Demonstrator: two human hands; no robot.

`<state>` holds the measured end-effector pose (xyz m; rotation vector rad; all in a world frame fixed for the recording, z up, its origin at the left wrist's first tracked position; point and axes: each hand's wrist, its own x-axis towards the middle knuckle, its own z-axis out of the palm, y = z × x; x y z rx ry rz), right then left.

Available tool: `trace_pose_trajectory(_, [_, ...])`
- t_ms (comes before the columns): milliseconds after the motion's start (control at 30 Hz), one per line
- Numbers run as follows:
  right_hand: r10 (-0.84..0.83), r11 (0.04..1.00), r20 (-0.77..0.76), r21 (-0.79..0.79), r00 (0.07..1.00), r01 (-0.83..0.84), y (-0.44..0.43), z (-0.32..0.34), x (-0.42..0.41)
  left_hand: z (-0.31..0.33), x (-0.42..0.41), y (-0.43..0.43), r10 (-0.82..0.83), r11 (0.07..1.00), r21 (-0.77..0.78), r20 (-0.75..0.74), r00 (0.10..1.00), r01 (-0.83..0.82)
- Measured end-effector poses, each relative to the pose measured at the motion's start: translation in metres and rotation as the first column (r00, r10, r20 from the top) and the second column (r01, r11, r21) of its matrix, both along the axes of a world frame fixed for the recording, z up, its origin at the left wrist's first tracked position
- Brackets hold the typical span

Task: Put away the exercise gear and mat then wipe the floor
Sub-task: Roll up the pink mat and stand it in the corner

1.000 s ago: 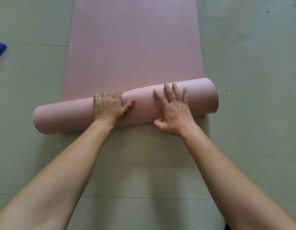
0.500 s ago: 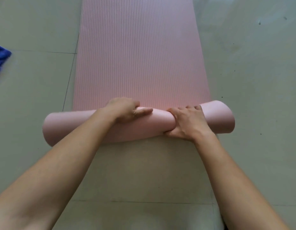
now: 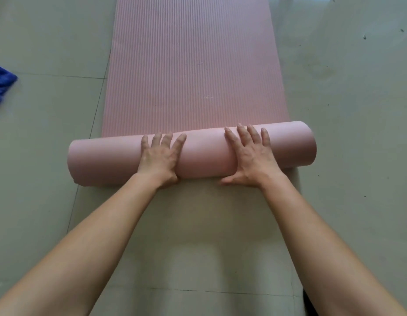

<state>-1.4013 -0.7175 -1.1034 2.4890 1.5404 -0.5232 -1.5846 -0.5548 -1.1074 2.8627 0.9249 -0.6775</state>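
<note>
The pink mat (image 3: pixel 193 65) lies on the tiled floor (image 3: pixel 348 110), its near portion wound into a roll (image 3: pixel 204 153) that runs crosswise; the unrolled ribbed length extends away from the person. The left hand (image 3: pixel 158 156) rests flat on top of the roll left of centre, fingers straight and slightly spread. The right hand (image 3: pixel 250 156) presses the roll right of centre, fingers spread, thumb low against the near side. A blue cloth (image 3: pixel 1 84) lies on the floor at the left edge, well apart from the mat.
</note>
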Motion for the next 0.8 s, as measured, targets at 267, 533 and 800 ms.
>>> trace_pose_trajectory(267, [-0.003,0.997,-0.157,-0.072,0.988,-0.008,-0.004,0.037,0.013,0.053,0.005,0.017,-0.085,0.967,-0.241,0.0,0.996,0.082])
trace_pose_trajectory(533, [-0.214,0.925,-0.08,0.305,0.974,0.228,-0.01,0.015,-0.003,0.04,0.01,0.027,0.136,0.988,-0.12,0.417,0.899,-0.093])
trace_pose_trajectory(800, [-0.069,0.996,0.015,-0.051,0.998,0.07,0.001,-0.013,0.003,0.006,0.012,0.019,-0.031,0.993,-0.113,0.013,0.999,0.033])
